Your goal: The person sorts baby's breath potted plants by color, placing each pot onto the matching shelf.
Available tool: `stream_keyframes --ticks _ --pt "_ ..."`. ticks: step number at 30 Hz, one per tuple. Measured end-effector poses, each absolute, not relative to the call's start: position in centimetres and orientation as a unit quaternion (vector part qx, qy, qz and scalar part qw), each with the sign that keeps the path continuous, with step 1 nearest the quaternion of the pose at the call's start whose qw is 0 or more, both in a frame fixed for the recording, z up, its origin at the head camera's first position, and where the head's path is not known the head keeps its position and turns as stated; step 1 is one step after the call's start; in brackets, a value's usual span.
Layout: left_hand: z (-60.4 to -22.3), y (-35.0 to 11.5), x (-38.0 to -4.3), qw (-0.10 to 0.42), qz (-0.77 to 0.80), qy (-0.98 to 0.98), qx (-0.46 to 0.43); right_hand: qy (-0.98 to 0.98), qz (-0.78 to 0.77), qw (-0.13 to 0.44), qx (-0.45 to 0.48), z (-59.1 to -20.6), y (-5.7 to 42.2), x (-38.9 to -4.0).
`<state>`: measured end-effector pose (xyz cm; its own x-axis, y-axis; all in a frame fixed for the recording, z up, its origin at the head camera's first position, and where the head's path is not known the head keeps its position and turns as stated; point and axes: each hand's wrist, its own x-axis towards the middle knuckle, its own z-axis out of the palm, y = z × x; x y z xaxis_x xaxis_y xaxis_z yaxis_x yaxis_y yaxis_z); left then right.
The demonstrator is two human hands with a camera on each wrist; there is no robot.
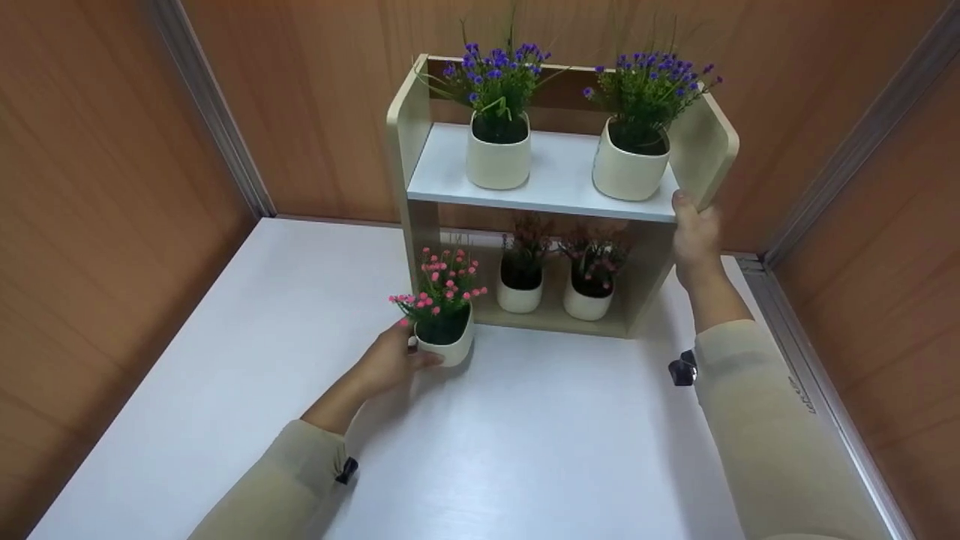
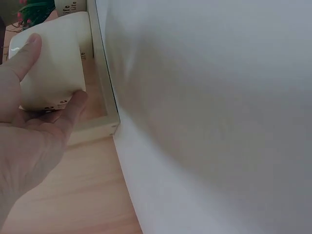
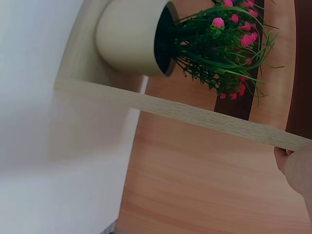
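Observation:
My left hand (image 1: 386, 358) holds a white pot (image 1: 453, 351) with pink flowers at the lower left front of a small two-tier shelf (image 1: 401, 150). In the left wrist view, the thumb lies on the side of this flowerpot and the fingers curl under its base. My right hand (image 1: 696, 238) grips the shelf's right side panel (image 1: 709, 161) at the height of the white upper board (image 1: 559, 157). In the right wrist view, only part of that hand (image 3: 297, 168) shows, at the panel's edge.
Two flowerpots (image 1: 498, 163) with purple flowers stand on the upper board. Two more flowerpots (image 1: 519, 298) with darker pink flowers sit on the lower tier. The shelf stands on a white table (image 1: 517, 435) before wood-grain walls (image 1: 315, 112). Black clips (image 1: 682, 369) hang at both sleeves.

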<state>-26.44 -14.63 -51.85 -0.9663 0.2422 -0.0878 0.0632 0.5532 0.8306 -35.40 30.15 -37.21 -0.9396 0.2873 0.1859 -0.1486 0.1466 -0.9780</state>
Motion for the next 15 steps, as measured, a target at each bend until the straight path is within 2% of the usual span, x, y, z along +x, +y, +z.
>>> stream_keyframes --ticks 15 --pt "-53.8 -11.4 -30.4 0.073 0.464 0.88 0.072 -0.736 0.653 0.169 -0.047 -37.2 30.2 -35.6"
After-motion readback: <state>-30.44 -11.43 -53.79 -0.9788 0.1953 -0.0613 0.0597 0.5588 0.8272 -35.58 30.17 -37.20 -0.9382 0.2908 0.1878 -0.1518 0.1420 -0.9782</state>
